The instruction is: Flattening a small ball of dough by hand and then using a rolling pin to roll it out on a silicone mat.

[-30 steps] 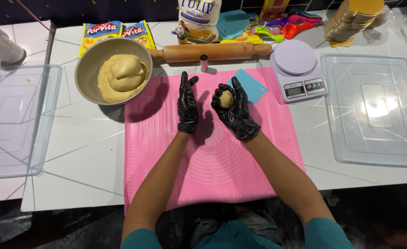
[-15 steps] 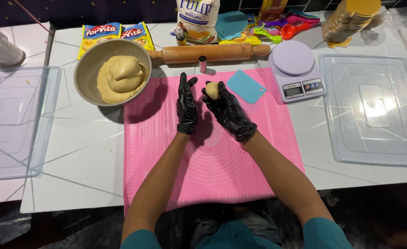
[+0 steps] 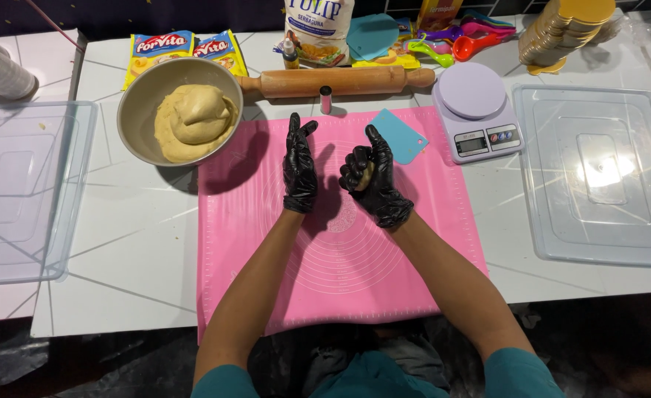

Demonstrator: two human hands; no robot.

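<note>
Both my hands wear black gloves and hover over a pink silicone baking mat (image 3: 384,273). My right hand (image 3: 373,180) is curled around a small piece of tan dough (image 3: 368,175), mostly hidden by the fingers. My left hand (image 3: 300,166) is held flat and upright beside it, fingers apart, holding nothing. A metal bowl (image 3: 137,99) with a large lump of the same dough (image 3: 193,121) sits to the left of the mat.
Behind the mat lie a wooden rolling pin (image 3: 333,79), a small dark bottle (image 3: 326,99), a blue dough scraper (image 3: 401,136) and a lilac kitchen scale (image 3: 477,110). Clear plastic lids (image 3: 606,177) (image 3: 16,191) flank the mat. Packets and coloured measuring spoons (image 3: 462,40) line the back.
My right hand has closed its fingers around the dough ball, which lay open on the palm before. The left hand stays upright beside it.
</note>
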